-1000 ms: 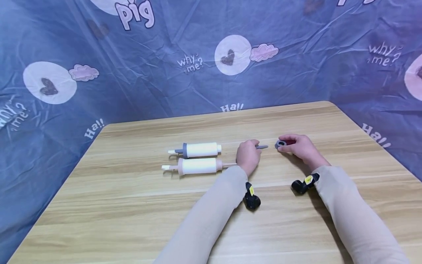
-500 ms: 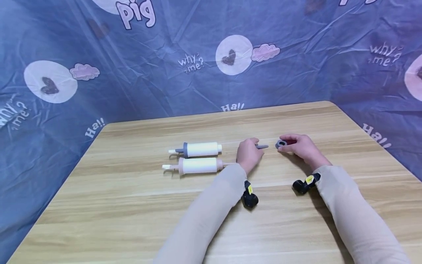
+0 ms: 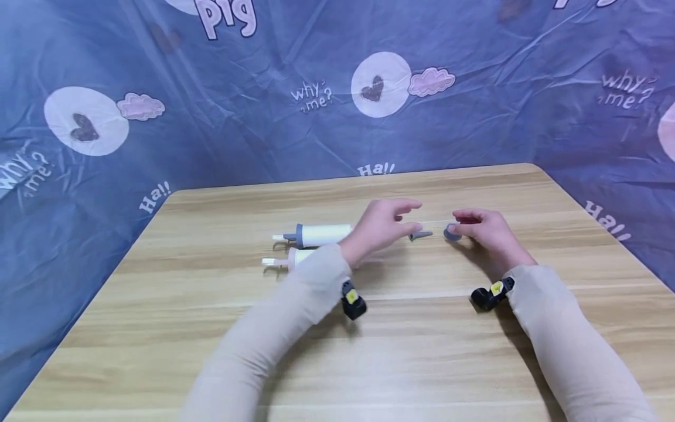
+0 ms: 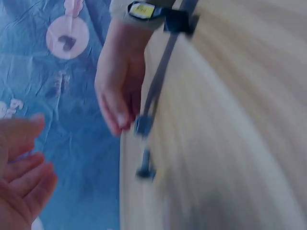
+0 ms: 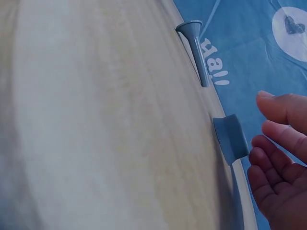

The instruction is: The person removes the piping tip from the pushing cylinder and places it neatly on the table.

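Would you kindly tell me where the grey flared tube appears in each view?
Head: flared tube right of centre, between left hand and right hand.
Left wrist: flared tube at lower middle.
Right wrist: flared tube at top, right of centre.
Shared landmark: the short grey piece, beside the right hand in all three.

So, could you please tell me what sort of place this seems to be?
It looks like an indoor spot set up for recording handwork, though I can't be certain: a wood-grain table, a printed blue cloth hanging behind it, and a small black camera at the left wrist.
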The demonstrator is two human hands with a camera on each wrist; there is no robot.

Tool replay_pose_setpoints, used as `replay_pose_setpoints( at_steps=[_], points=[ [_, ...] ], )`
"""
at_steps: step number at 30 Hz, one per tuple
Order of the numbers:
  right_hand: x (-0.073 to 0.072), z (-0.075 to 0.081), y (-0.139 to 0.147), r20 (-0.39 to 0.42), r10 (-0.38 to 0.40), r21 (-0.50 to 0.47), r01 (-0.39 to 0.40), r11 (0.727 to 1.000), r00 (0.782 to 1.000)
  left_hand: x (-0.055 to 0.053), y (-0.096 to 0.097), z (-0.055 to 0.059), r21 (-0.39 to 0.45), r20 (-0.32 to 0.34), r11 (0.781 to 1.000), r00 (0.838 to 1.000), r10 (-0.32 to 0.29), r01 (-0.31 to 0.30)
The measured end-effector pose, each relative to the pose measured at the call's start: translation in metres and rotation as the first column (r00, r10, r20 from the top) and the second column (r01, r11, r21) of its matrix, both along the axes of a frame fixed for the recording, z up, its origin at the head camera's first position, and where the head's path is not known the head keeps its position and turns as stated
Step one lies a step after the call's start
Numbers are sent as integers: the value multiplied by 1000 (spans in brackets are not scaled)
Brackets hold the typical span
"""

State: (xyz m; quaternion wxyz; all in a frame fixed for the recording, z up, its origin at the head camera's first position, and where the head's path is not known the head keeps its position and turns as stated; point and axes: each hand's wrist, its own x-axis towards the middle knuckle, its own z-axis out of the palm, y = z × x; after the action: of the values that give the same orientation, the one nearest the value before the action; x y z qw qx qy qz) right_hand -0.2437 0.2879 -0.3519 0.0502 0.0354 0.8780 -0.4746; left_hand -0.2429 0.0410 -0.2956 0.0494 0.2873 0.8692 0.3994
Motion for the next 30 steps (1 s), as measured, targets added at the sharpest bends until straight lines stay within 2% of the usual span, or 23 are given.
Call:
replay_pose_setpoints(
  at_steps=[3, 6, 10, 14, 17, 20, 26, 30],
  points=[
    [0, 2, -1, -14, -27, -13, 26, 1000, 1000, -3, -26, 8, -41, 11, 997, 998, -66, 67],
    [-2, 3, -3, -24, -53, -29, 53, 998, 998, -5, -51, 11, -91, 2, 987, 991, -130, 130],
    [-4, 4, -7, -38, -66, -45, 64, 997, 997, -6, -81, 9, -143, 11, 967, 977, -214, 213],
    [-5, 5, -10, -34, -80, -57, 78, 995, 996, -3, -106, 2, -195, 37, 945, 965, -261, 263],
    [-4, 5, -12, -30, -81, -70, 79, 994, 996, 1, -121, -6, -207, 52, 942, 965, -259, 264],
    [-3, 4, -13, -36, -74, -74, 71, 995, 997, 3, -133, -15, -218, 59, 947, 972, -229, 237],
    [-2, 2, -11, -88, -78, -57, 73, 996, 993, 5, -144, -27, -263, 15, 947, 982, -189, 186],
    [-3, 2, -11, -96, -73, -106, 63, 992, 993, 7, -146, -32, -288, -22, 944, 984, -176, 163]
  ],
)
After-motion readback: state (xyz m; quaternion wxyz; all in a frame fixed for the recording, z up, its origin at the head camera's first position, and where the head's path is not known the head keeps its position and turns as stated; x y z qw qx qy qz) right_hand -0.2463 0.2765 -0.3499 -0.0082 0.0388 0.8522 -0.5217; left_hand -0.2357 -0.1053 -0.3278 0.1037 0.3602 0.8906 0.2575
